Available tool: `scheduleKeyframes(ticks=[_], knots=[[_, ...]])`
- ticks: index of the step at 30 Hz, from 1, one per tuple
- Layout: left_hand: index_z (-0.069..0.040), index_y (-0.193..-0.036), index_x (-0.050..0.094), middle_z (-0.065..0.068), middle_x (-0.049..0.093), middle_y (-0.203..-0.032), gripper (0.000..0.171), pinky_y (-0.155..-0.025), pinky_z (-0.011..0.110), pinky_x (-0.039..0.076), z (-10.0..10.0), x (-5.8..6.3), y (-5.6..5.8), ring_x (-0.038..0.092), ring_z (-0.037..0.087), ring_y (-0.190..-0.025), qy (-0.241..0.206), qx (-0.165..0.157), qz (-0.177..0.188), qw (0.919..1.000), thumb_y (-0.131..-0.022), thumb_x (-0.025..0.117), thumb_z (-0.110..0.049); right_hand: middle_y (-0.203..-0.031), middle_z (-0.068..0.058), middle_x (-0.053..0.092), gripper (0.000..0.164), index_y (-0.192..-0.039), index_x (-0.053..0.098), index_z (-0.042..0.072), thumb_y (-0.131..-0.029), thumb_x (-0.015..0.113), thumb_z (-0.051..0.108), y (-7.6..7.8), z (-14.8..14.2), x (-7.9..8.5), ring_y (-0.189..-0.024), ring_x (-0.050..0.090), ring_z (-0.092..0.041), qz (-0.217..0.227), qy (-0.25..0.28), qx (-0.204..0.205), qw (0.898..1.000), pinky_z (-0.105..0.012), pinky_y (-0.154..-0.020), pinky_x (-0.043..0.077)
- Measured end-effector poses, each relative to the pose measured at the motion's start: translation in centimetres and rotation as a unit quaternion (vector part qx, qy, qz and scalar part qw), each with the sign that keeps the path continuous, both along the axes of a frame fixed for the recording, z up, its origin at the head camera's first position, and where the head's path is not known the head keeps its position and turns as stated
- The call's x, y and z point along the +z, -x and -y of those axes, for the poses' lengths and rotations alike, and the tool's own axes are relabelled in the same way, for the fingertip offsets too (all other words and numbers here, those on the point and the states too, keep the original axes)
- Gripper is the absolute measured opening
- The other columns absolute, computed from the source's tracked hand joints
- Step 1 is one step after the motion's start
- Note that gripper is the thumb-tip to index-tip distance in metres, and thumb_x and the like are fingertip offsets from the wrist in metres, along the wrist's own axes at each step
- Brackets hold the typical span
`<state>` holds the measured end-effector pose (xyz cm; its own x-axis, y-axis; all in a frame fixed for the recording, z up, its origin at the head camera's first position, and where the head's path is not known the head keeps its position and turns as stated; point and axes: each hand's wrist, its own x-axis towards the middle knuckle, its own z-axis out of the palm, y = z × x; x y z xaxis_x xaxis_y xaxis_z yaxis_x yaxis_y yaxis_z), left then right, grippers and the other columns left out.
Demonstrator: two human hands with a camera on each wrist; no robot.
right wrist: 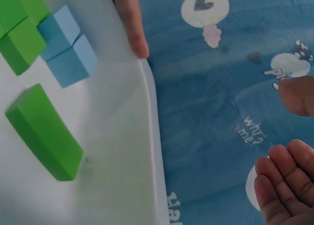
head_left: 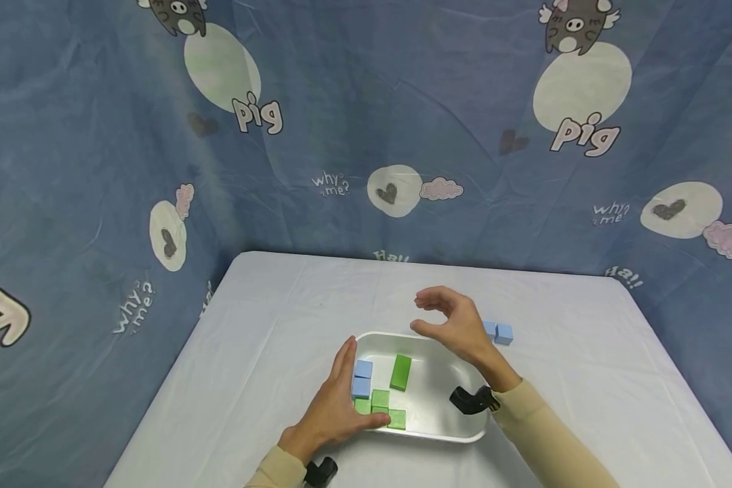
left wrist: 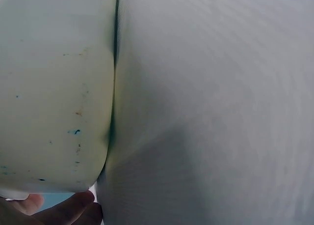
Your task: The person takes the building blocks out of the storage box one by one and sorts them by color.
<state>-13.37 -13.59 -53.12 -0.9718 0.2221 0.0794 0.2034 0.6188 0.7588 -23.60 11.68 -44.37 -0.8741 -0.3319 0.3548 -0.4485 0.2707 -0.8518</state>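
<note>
A white tray [head_left: 430, 427] with rounded corners sits on the table. My left hand [head_left: 332, 403] holds its left end, the thumb over the near rim and the fingers along the outer side to the far corner. The tray's outer wall [left wrist: 54, 97] fills much of the left wrist view. In the tray lie a long green block [head_left: 400, 373], two blue cubes [right wrist: 73, 63] and several light green cubes [head_left: 396, 418]. My right hand [head_left: 454, 322] is above the far rim, thumb and fingers spread apart with nothing between them.
Beyond the right wrist, two blue blocks [head_left: 503, 333] lie outside the tray, one partly hidden by the hand. A white cloth [head_left: 268, 305] covers the table. A blue patterned curtain [head_left: 354, 135] hangs behind and at the sides.
</note>
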Motion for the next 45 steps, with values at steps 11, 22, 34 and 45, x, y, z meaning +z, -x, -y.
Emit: scheduleKeyframes(ticks=[11, 22, 34, 45], knots=[[-0.01, -0.165, 0.004, 0.005, 0.006, -0.17, 0.143, -0.106, 0.053, 0.043, 0.1, -0.1, 0.0, 0.044, 0.029, -0.136, 0.003, -0.005, -0.006, 1.0, -0.064, 0.088, -0.065, -0.107, 0.002, 0.071, 0.041, -0.116, 0.071, 0.012, -0.078, 0.087, 0.009, -0.4, 1.7, -1.4, -0.1, 0.066, -0.019, -0.01, -0.014, 0.008, 1.0, -0.055, -0.096, 0.05], [-0.011, -0.165, 0.002, 0.007, 0.007, -0.17, 0.141, -0.102, 0.052, 0.046, 0.2, -0.2, 0.0, 0.048, 0.026, -0.131, -0.005, -0.01, -0.015, 0.9998, -0.066, 0.088, -0.064, -0.103, 0.001, 0.073, 0.036, -0.112, 0.073, 0.009, -0.079, 0.087, 0.011, -0.8, 3.8, -3.1, -0.094, 0.069, -0.026, -0.054, -0.009, 0.021, 0.998, -0.044, -0.091, 0.054], [-0.011, -0.165, 0.002, 0.006, 0.005, -0.171, 0.141, -0.105, 0.053, 0.044, 0.2, -0.2, 0.0, 0.041, 0.031, -0.139, 0.001, -0.009, -0.009, 0.9999, -0.067, 0.087, -0.064, -0.1, -0.015, 0.075, 0.029, -0.107, 0.074, 0.005, -0.08, 0.085, 0.007, -1.1, 5.3, -4.8, -0.089, 0.071, -0.031, -0.062, -0.005, 0.056, 0.996, -0.039, -0.083, 0.058], [-0.007, -0.164, 0.004, 0.009, 0.006, -0.17, 0.14, -0.103, 0.055, 0.045, 0.1, -0.1, 0.0, 0.042, 0.036, -0.138, -0.002, -0.014, -0.018, 0.9997, -0.067, 0.088, -0.063, -0.101, -0.012, 0.075, 0.026, -0.105, 0.076, 0.001, -0.082, 0.085, 0.008, -1.4, 5.9, -5.3, -0.089, 0.072, -0.027, -0.046, -0.012, 0.052, 0.998, -0.045, -0.083, 0.058]])
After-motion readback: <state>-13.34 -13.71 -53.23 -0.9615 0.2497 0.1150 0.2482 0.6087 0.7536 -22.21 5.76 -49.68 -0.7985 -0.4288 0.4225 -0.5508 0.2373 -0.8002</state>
